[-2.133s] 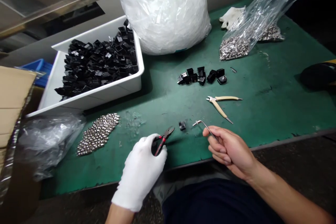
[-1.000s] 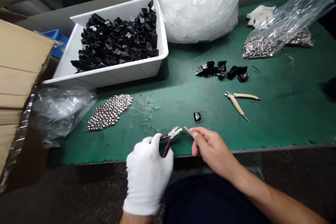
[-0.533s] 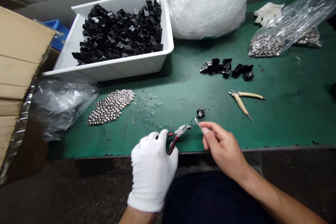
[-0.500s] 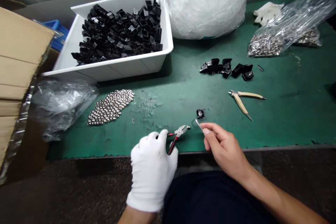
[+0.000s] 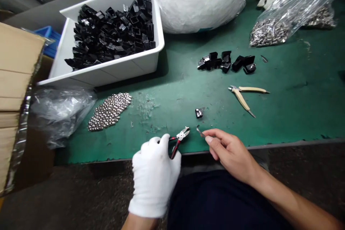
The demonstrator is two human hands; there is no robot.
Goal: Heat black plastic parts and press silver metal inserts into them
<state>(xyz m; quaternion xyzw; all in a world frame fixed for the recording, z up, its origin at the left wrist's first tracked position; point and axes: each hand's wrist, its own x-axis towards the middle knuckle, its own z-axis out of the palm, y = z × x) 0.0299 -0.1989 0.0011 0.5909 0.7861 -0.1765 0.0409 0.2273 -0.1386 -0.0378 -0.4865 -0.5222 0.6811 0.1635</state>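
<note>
My left hand (image 5: 156, 178), in a white glove, is closed around the handles of red-and-black cutting pliers (image 5: 182, 134). Their jaws point up and right, with a tiny light piece at the tip that I cannot make out clearly. Bare, my right hand (image 5: 229, 152) pinches a thin metal strip (image 5: 199, 131) between thumb and fingertips. The strip's free end points toward the plier jaws, a short distance apart from them. Just above it lies a small black plastic part (image 5: 199, 113) on the green tabletop (image 5: 164, 111).
A white bin (image 5: 159, 45) of black parts stands at back left, beside a large plastic bag (image 5: 199, 3). Metal pieces (image 5: 110, 111) lie grouped at left. Black parts (image 5: 215, 61), cream-handled cutters (image 5: 239, 97) and a bag of metal pieces (image 5: 269, 32) lie at right.
The view has shifted slightly. The metal strip in my right hand has turned a little, and its tip looks darker. Both hands keep their holds.
</note>
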